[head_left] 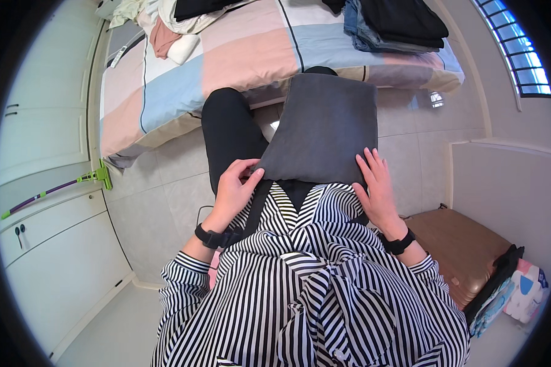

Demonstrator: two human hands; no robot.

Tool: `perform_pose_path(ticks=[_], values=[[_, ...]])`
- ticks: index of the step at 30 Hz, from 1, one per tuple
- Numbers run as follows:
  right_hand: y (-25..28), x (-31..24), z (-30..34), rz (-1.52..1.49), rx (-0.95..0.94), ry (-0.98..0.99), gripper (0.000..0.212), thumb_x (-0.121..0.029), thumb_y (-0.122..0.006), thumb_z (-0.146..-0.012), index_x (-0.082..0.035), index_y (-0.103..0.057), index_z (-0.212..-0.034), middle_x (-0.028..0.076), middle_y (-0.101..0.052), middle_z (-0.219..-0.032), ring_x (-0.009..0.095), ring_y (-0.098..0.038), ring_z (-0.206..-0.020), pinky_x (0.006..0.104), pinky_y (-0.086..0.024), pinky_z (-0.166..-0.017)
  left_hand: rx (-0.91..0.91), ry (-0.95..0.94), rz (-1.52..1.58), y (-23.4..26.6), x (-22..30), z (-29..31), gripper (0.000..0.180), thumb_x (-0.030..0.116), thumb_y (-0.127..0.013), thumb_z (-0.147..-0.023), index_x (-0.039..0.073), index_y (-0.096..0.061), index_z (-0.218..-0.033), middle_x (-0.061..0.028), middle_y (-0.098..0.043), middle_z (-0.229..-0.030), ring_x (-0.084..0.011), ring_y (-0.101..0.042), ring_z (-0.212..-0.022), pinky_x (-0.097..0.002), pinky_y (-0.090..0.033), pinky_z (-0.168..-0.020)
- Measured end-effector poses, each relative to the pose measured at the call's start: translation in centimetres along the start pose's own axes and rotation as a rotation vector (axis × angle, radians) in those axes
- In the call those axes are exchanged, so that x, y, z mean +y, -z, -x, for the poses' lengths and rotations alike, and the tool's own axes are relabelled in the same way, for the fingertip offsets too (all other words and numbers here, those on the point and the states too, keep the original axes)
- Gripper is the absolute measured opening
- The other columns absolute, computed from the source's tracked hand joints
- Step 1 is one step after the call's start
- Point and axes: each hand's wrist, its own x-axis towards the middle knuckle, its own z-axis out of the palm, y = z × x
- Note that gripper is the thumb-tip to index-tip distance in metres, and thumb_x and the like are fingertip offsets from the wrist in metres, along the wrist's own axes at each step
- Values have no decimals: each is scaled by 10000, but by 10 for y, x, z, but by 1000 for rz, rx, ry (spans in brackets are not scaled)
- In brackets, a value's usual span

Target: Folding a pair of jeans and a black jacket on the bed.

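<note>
A dark grey folded garment (327, 131), perhaps trousers, lies flat across my lap, its far end reaching toward the bed. At its near left corner my left hand (237, 186) pinches the cloth between thumb and fingers. My right hand (376, 189) rests with fingers spread on the near right corner, pressing lightly on the edge without gripping it. Black bands circle both wrists. My knees in black trousers (229, 131) show beside and beyond the cloth.
Ahead stands a bed with a checked cover (232, 58). It bears a stack of folded dark clothes and jeans (392, 27), and loose garments (163, 38). A green-headed mop (95, 177) leans near white cabinets (49, 92) at left. A brown suitcase (459, 251) lies at right.
</note>
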Motion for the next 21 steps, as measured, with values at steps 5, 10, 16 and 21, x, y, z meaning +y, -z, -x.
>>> perform_pose_path(ticks=[5, 10, 16, 21], values=[[-6, -13, -10, 7, -35, 102, 567, -253, -655, -849, -119, -497, -1377, 133, -408, -1472, 333, -340, -1384, 548, -232, -1129, -74, 176, 20, 1, -5, -8, 234, 174, -655, -913, -15, -637, -1050, -52, -639, -887, -99, -599, -733, -228, -496, -671], [-7, -10, -10, 46, -54, 119, 585, -312, -655, -850, -160, -488, -1390, 113, -407, -1475, 329, -351, -1373, 542, -248, -1126, -224, 446, 472, 8, -5, -12, 158, 185, -602, -962, 28, -596, -978, -19, -651, -893, -72, -611, -766, -219, -514, -715], [-8, -13, -9, 84, -99, 120, 601, -323, -649, -850, -163, -473, -1402, 114, -381, -1491, 336, -343, -1374, 530, -274, -1118, -168, 410, 454, 8, -15, -8, 144, 167, -593, -965, 23, -591, -968, -4, -643, -875, -60, -606, -761, -208, -513, -690], [-8, -12, -11, 67, -104, 119, 603, -314, -653, -846, -161, -474, -1401, 118, -377, -1493, 336, -338, -1377, 526, -273, -1119, -174, 319, 374, 12, -12, -9, 150, 158, -581, -969, 8, -594, -976, -23, -652, -866, -96, -650, -806, -208, -510, -664]])
